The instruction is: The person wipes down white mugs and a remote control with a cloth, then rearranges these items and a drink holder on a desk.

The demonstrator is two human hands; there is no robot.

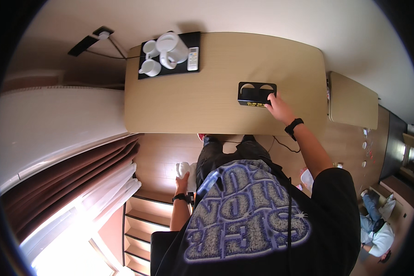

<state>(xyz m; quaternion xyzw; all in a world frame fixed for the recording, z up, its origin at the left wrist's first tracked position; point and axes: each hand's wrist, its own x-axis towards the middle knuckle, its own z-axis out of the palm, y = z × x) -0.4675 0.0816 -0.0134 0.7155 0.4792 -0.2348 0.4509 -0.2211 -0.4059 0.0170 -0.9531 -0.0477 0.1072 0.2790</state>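
On the wooden tabletop [220,103] stands a black holder [250,94] with two round cutouts and yellow writing along its front edge. My right hand [279,107] grips the holder's right end between thumb and fingers. Down at my left side, beside my thigh, my left hand [182,181] holds a bunched white cloth [183,169]. A black tray [179,71] lies at the table's back left. It carries a white electric kettle [170,46], two white mugs [151,68] and a white remote control [193,58].
A wall socket with a plug [104,35] and cord is at the back left. Brown curtains [72,186] and an open shelf unit [145,224] are on the left. A smaller table [353,101] stands right. Another person [376,231] sits at lower right, near small items on the floor.
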